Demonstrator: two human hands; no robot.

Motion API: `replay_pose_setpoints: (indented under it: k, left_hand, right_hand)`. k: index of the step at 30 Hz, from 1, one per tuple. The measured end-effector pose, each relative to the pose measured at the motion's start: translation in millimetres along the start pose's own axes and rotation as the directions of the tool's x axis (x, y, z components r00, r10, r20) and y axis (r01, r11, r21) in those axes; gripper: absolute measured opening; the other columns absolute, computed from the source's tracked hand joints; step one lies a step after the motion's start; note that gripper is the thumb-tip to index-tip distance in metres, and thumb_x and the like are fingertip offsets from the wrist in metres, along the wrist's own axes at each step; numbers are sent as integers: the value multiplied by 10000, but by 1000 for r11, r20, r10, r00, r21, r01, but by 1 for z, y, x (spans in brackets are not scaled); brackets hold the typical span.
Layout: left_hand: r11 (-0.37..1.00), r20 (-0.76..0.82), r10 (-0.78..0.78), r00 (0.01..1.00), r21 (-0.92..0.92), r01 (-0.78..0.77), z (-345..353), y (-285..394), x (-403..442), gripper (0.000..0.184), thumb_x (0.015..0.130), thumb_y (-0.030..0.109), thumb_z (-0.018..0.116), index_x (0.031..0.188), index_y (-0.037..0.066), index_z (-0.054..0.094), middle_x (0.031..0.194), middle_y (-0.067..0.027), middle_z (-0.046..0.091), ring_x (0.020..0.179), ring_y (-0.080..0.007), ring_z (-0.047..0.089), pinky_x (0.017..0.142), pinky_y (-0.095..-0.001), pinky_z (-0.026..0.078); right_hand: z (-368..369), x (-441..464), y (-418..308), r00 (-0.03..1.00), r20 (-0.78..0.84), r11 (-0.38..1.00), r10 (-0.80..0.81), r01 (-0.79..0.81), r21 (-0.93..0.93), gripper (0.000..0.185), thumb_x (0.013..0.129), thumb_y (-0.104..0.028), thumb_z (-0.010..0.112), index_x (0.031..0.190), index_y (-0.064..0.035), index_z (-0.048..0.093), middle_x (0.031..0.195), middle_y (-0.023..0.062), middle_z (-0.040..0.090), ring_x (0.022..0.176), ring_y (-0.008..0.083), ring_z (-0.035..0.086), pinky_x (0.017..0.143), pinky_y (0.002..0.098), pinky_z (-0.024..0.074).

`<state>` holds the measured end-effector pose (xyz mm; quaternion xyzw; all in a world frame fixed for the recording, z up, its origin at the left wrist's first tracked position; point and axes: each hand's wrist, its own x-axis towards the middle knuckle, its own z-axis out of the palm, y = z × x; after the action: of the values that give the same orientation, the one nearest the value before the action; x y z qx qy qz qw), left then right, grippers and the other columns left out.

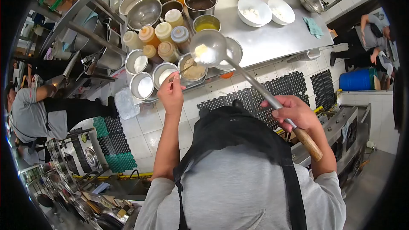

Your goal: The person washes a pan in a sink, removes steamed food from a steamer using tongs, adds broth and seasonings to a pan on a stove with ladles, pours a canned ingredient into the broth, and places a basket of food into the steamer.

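Note:
A long-handled ladle (251, 76) with a wooden grip end extends across the view, my right hand (292, 111) closed round its metal handle. White and yellowish powder (204, 53) lies in its bowl, which hangs over the seasoning containers. My left hand (171, 93) pinches a thin spoon (188, 68), whose tip reaches into a metal bowl of tan powder (196, 71). Beside that hand stand a metal bowl of white powder (165, 73) and another bowl of white seasoning (145, 87). One more metal bowl (235, 55) is partly hidden behind the ladle.
Several squeeze bottles (163, 32) and a pot of yellow liquid (206, 23) crowd the steel table (281, 38). Two white bowls (254, 12) stand farther right. Co-workers (30, 110) are at the left and right edges. A stove (341, 132) lies at right, black mats (264, 93) on the floor.

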<state>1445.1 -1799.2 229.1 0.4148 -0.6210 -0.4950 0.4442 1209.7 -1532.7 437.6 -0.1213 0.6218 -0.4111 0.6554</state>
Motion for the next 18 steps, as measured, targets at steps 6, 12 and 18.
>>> replay_pose_setpoints:
  k: [6, 12, 18]
  left_hand:
    - [999, 15, -51, 999, 1, 51, -2, 0, -5, 249, 1005, 156, 639, 1109, -56, 715, 913, -94, 726, 607, -110, 633, 549, -250, 525]
    - [988, -17, -152, 988, -36, 152, -5, -5, -2, 259, 1013, 171, 629, 1116, -54, 703, 895, -97, 727, 583, -119, 637, 531, -248, 504]
    - [919, -89, -357, 930, -213, 333, -9, -5, 4, 246, 1001, 193, 651, 1070, -35, 709, 896, -93, 728, 566, -123, 646, 461, -226, 402]
  right_hand:
    - [-8, -15, 0, 994, -103, 1000, -18, 19, 11, 390, 854, -41, 605, 1234, 49, 610, 655, -13, 540, 416, 72, 494, 393, 215, 363]
    - [-14, -19, 8, 993, -112, 1000, -21, 24, 20, 372, 863, -46, 590, 1223, 45, 608, 654, -14, 532, 417, 75, 491, 398, 219, 368]
    - [-15, -20, 8, 993, -114, 999, -7, 11, 32, 361, 863, -45, 601, 1212, 44, 612, 654, -13, 537, 419, 73, 491, 397, 218, 361]
